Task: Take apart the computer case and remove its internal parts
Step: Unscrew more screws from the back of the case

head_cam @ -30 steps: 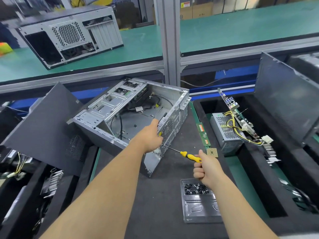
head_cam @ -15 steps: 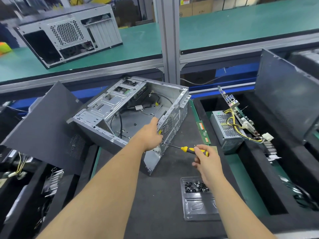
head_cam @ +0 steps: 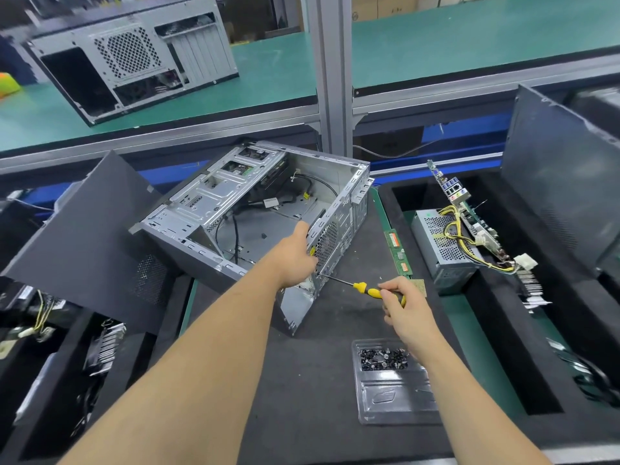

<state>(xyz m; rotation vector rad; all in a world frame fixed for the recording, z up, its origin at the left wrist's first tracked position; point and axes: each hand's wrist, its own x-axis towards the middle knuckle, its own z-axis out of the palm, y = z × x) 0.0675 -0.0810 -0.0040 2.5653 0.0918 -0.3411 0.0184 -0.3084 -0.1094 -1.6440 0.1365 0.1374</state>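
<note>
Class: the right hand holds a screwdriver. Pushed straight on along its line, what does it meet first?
Probably the open computer case: the screwdriver in the right hand points at its near corner.

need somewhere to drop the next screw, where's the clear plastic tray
In the head view, the clear plastic screw tray lies on the dark mat, lower right, just below the right hand.

Second grey case (head_cam: 134, 62) on green bench behind — clear tray (head_cam: 392, 394) of dark screws near front edge.

Electronics teardown workshop (green benches (head_cam: 469, 38), parts bins (head_cam: 503, 330)).
</note>
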